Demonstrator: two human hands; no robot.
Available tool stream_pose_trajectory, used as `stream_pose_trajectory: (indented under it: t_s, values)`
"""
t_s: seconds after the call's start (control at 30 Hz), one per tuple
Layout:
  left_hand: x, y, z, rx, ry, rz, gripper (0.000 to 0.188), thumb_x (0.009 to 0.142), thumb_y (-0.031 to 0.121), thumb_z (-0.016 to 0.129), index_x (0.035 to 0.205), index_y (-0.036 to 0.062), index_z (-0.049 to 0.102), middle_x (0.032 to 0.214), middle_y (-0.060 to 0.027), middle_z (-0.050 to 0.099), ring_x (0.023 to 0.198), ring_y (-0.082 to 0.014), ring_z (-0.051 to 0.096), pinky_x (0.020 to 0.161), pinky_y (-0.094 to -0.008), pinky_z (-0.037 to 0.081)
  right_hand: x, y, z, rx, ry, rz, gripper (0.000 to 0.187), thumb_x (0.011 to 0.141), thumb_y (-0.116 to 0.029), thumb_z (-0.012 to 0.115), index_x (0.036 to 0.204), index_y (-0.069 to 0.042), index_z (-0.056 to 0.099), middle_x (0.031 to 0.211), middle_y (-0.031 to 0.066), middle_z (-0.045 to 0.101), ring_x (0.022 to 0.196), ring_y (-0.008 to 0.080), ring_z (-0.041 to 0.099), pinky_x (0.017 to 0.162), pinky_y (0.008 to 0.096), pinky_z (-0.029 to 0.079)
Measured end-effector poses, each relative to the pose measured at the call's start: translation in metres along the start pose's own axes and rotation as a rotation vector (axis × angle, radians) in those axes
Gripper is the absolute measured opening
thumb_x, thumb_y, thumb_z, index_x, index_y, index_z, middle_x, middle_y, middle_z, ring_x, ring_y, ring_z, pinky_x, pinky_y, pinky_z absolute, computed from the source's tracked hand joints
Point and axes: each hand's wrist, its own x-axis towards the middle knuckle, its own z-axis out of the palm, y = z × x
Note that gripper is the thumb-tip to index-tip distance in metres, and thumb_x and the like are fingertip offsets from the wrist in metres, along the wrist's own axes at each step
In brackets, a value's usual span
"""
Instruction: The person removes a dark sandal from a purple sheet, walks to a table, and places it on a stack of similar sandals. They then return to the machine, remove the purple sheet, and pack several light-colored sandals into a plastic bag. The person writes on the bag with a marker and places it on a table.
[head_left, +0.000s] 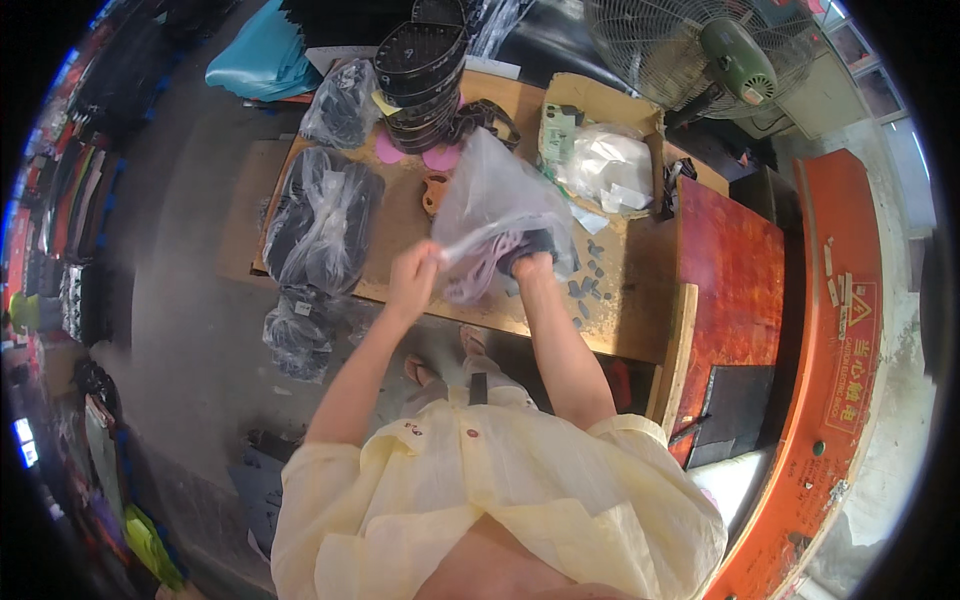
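My left hand (413, 275) is closed on the rim of a clear plastic bag (500, 185), somewhat smeared by motion. The bag stands puffed out above the wooden table, with pale pink strips (495, 262) showing through its near side. At the bag's mouth, my right hand (534, 264) reaches in, its fingers mostly hidden behind a dark grey bundle (538, 242) that it grips. What the bundle is made up of cannot be made out. Several small grey pieces (590, 280) lie loose on the table to the right of this hand.
Black pieces stand in a tall stack (418, 75) behind the bag. Filled plastic bags (325, 220) lie along the table's left side. A cardboard box (650, 135) with clear plastic stands back right, near a large fan (735, 60). An orange machine (845, 330) flanks the right.
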Motion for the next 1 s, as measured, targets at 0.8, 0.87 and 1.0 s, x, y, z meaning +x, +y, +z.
stream_pose_trajectory:
  t_s: [0.8,0.87,1.0]
  values:
    - [-0.1,0.017,-0.059,-0.279,0.036,-0.408,0.02,0.087,0.013,0.06,0.105,0.0032,0.059,0.078,0.0027,0.057,0.062,-0.0041,0.047,0.054,-0.0199,0.039,0.018,0.029,0.029,-2.351,0.077,0.026,0.041,0.087,-0.032,0.048,0.12,-0.007,0.053,0.115,0.0118,0.06,0.106,0.0296,0.056,0.093,0.0445,0.043]
    - [-0.087,0.013,-0.07,-0.335,0.128,-0.349,0.019,0.087,0.012,0.06,0.105,0.0041,0.059,0.078,0.0031,0.056,0.061,-0.0038,0.045,0.053,-0.0193,0.037,0.01,0.023,0.029,-2.581,0.05,0.101,0.041,0.087,-0.032,0.049,0.12,-0.007,0.054,0.115,0.012,0.06,0.106,0.0296,0.056,0.092,0.0443,0.043]
    - [-0.061,0.014,-0.072,-0.331,0.086,-0.215,0.021,0.086,0.01,0.06,0.107,0.0052,0.057,0.083,0.0032,0.056,0.066,-0.0038,0.046,0.057,-0.0192,0.039,0.003,0.047,0.013,-2.8,-0.039,0.171,0.042,0.086,-0.033,0.049,0.12,-0.007,0.054,0.114,0.0123,0.06,0.106,0.0297,0.056,0.092,0.0439,0.043]
